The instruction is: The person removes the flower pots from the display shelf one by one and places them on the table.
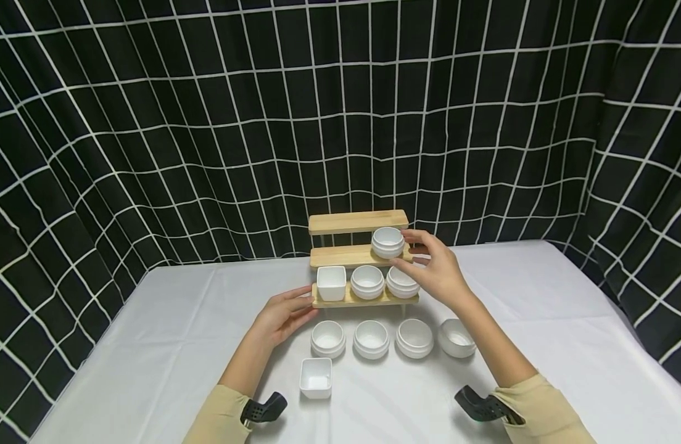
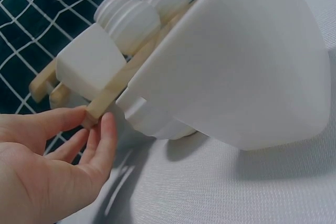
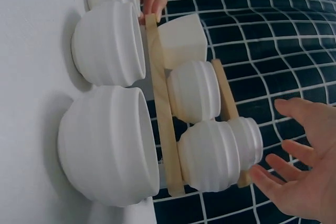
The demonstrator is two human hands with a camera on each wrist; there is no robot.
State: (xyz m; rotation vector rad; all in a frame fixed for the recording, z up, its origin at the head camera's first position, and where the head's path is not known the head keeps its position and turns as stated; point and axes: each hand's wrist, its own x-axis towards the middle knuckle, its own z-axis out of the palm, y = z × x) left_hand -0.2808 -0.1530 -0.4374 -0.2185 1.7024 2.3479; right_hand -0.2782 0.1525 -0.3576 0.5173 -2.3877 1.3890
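Observation:
A wooden tiered stand (image 1: 348, 254) rises at the far part of the table. My left hand (image 1: 285, 314) pinches the left end of its lowest board (image 2: 109, 96) between thumb and fingertips. On that board sit a square white bowl (image 1: 332, 283) and two round white bowls, one in the middle (image 1: 367, 282) and one at the right (image 1: 401, 282). Another round white bowl (image 1: 387, 243) rests at the right end of the middle board. Beside it is my right hand (image 1: 437, 268), thumb and fingers spread; in the right wrist view its fingertips (image 3: 261, 174) lie right by the bowl's side.
In front of the stand, several round white bowls form a row, from the left one (image 1: 327, 339) to a tilted one (image 1: 456, 338) near my right forearm. A square white bowl (image 1: 316, 378) stands nearer. Black grid-patterned curtain (image 1: 351, 111) hangs behind the white-covered table (image 1: 163, 345).

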